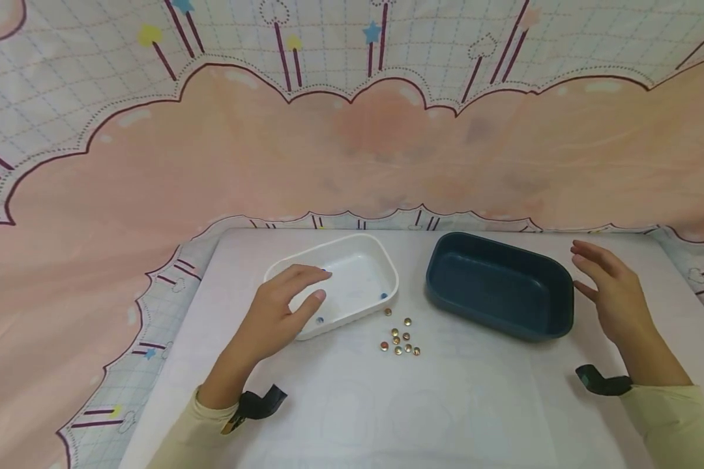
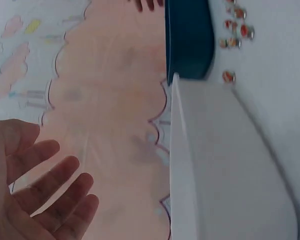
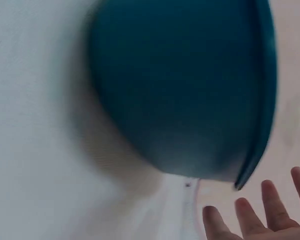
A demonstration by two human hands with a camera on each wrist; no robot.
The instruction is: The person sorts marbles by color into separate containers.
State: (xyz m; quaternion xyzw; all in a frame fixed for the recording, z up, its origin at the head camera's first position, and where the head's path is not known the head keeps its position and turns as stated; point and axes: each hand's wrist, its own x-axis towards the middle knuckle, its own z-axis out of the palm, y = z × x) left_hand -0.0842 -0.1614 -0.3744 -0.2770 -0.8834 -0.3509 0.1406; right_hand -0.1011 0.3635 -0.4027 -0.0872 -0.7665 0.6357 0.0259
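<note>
Several small shiny beads lay on the tabletop between the left hand, loosely spread by the white tray, and the right hand, spread beside the dark blue tray, and handling them well probably called for a light, unhurried pinch.

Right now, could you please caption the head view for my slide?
Left hand above a white tray, right hand beside a dark blue tray, small beads on the table.
</note>
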